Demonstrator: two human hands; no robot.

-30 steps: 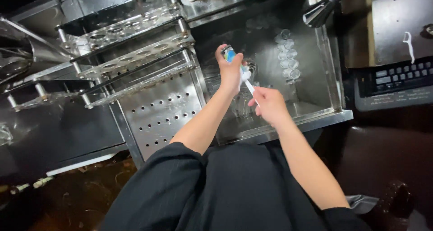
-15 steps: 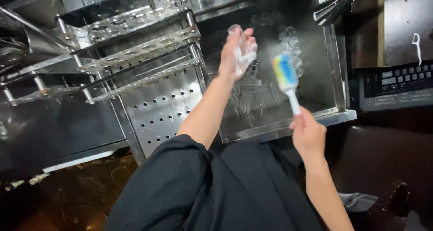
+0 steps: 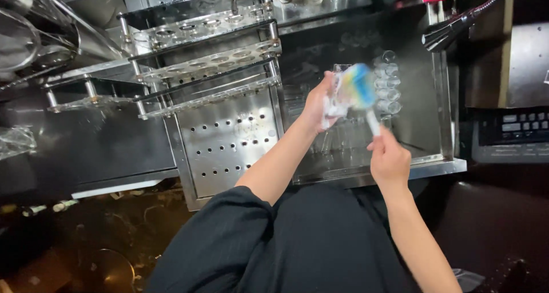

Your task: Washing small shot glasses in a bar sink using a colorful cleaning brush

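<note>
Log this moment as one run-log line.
left hand: holds small clear glass | right hand: grips blue-and-yellow bristle brush beside it | place: over steel sink

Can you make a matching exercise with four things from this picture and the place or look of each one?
Things:
1. brush
2. clear glass
3. perforated metal plate
4. spray tap

Places or looks:
A. at the top right, above the sink
B. held in the left hand
C. blue, yellow and green head, held by the right hand
D. left of the sink, below the tube racks

Pairs: 1-C, 2-B, 3-D, 4-A
</note>
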